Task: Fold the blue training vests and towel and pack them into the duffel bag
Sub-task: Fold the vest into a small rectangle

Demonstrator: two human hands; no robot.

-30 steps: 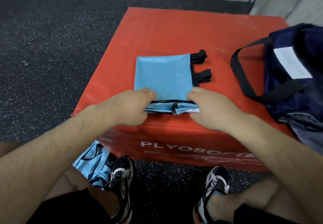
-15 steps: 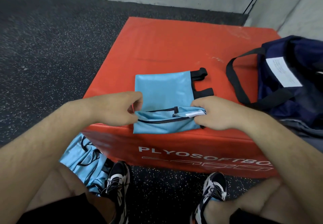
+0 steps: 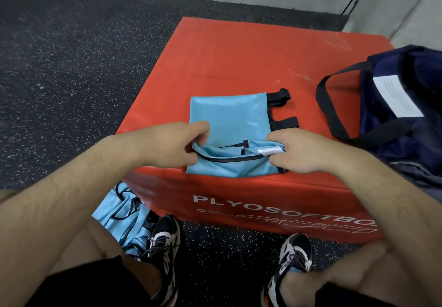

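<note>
Red box (image 3: pixel 239 55) lettered "PLYOSOFTBO" bears blue vest (image 3: pixel 227 115).

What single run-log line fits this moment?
phase: folding | left hand: grips vest left edge | right hand: grips right edge | vest: on red box | duffel bag: at right

folded vest (image 3: pixel 229 117): on the surface (image 3: pixel 227 55), near the middle of its front edge
duffel bag (image 3: pixel 378 105): on the surface's right side, apart from the folded vest
loose vest (image 3: pixel 122 215): on the floor (image 3: pixel 71 67), left of the surface's front, beside the left shoe (image 3: pixel 165 237)
left hand (image 3: pixel 172 144), right hand (image 3: pixel 296 151): at the folded vest's near corners
</note>
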